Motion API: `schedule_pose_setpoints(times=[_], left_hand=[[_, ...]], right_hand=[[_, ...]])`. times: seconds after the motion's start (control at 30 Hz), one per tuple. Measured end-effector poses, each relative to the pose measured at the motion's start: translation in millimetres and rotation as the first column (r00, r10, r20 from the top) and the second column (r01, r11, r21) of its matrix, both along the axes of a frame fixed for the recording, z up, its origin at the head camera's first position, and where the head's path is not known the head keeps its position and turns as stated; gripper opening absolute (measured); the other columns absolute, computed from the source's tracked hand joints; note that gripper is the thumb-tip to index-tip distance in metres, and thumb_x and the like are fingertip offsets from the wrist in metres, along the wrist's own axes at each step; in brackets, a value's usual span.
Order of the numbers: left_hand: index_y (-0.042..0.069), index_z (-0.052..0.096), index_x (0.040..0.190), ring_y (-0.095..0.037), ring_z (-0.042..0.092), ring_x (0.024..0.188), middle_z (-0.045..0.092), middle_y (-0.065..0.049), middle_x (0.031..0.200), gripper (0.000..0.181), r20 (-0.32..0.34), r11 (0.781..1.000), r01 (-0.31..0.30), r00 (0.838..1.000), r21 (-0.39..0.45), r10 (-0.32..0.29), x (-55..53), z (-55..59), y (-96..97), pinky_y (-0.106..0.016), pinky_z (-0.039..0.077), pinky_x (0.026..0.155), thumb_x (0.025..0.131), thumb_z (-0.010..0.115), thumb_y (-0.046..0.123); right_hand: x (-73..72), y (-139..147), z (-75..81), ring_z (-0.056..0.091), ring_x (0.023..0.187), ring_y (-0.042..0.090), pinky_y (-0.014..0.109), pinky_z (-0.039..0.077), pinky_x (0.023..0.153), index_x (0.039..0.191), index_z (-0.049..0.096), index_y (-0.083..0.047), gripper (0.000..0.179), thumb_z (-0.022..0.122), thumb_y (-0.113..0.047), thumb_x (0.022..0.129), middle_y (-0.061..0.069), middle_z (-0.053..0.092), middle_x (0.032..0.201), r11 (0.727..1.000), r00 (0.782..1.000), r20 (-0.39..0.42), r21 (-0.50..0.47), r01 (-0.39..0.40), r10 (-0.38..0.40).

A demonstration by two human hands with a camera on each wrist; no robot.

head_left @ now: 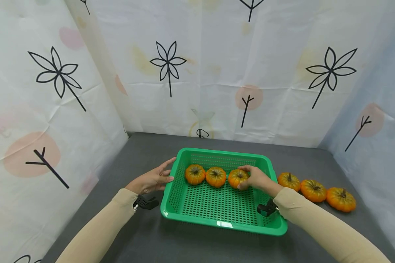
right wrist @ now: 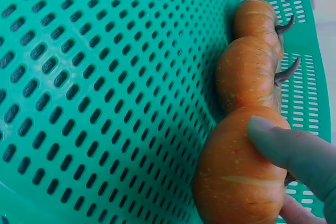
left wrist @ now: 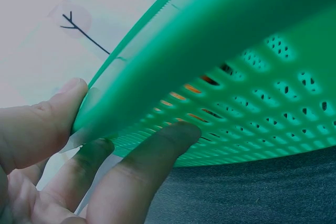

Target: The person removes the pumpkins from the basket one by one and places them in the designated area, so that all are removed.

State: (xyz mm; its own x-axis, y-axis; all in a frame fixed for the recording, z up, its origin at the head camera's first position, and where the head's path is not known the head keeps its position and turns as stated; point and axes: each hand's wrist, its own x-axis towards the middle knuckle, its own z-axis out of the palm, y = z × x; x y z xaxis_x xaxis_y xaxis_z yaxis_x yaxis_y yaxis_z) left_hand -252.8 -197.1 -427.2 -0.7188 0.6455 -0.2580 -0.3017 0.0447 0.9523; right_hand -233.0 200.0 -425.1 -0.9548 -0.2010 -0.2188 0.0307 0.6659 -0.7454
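A green perforated plastic basket [head_left: 224,225] sits on the dark table with three small orange pumpkins in a row along its far side. My right hand [head_left: 258,179] grips the rightmost pumpkin [head_left: 237,178], its thumb [right wrist: 273,140] pressed on the skin and its fingers partly hidden behind it. Beside this one are the middle pumpkin [head_left: 215,177] and the left pumpkin [head_left: 195,174]. At the basket's left side, my left hand [head_left: 153,179] touches the rim and outer wall with spread, fairly straight fingers; seen from the left wrist, the fingers [left wrist: 152,166] lie below the rim.
Three more pumpkins stand in a row on the table [head_left: 145,146] right of the basket: a near-basket one [head_left: 289,181], a middle one [head_left: 313,190] and an outer one [head_left: 341,199]. White patterned cloth [head_left: 200,73] walls in the back and both sides.
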Motion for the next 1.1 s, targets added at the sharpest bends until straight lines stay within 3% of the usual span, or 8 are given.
schedule_pose_setpoints(times=[0.43,0.57,0.7,0.9,1.1], left_hand=[[0.036,-0.004,0.156,-0.034,0.057,0.122,0.019,-0.019,0.160,0.091,0.001,1.000,0.005,1.000,-0.001,-0.005,0.7,2.2,-0.7,-0.050,0.053,0.094,0.097,0.055,0.001],[0.035,-0.005,0.156,-0.034,0.057,0.122,0.020,-0.019,0.159,0.091,0.002,1.000,0.005,1.000,0.000,-0.005,0.8,1.8,-0.6,-0.050,0.053,0.094,0.097,0.056,0.001],[0.035,-0.005,0.156,-0.034,0.056,0.123,0.020,-0.019,0.159,0.092,0.003,1.000,0.007,1.000,0.001,-0.007,0.8,1.2,-0.1,-0.050,0.053,0.095,0.097,0.055,0.001],[0.033,-0.007,0.156,-0.035,0.057,0.122,0.019,-0.019,0.159,0.091,-0.003,1.000,0.011,1.000,0.004,-0.011,0.6,0.9,0.1,-0.050,0.054,0.093,0.097,0.055,0.000],[0.034,-0.007,0.156,-0.034,0.057,0.121,0.020,-0.019,0.159,0.092,-0.001,1.000,0.010,1.000,0.006,-0.010,0.2,0.3,-0.4,-0.049,0.054,0.093,0.097,0.055,0.000]], right_hand=[[11.9,-4.0,19.7,0.047,0.123,0.042,0.053,0.049,0.092,0.144,0.043,-0.004,0.082,0.085,-0.015,0.074,0.026,0.038,0.145,0.999,1.000,-0.022,-0.031,-0.023,0.023],[16.7,-2.1,28.0,0.053,0.116,0.040,0.051,0.052,0.088,0.145,0.043,-0.005,0.082,0.084,-0.017,0.075,0.027,0.037,0.146,0.999,0.999,-0.038,-0.032,-0.027,0.026],[22.9,0.9,35.9,0.057,0.109,0.038,0.047,0.055,0.082,0.145,0.041,-0.005,0.083,0.084,-0.017,0.076,0.027,0.036,0.145,0.994,0.999,-0.041,-0.104,-0.031,0.027],[33.5,10.3,48.8,0.050,0.119,0.047,0.046,0.056,0.081,0.148,0.038,-0.008,0.084,0.083,-0.020,0.078,0.024,0.027,0.151,0.985,0.997,-0.074,-0.170,-0.038,0.025],[44.2,21.7,65.0,0.045,0.123,0.052,0.044,0.057,0.081,0.149,0.039,-0.013,0.082,0.082,-0.024,0.079,0.025,0.024,0.153,0.990,0.991,-0.133,-0.140,-0.030,0.012]])
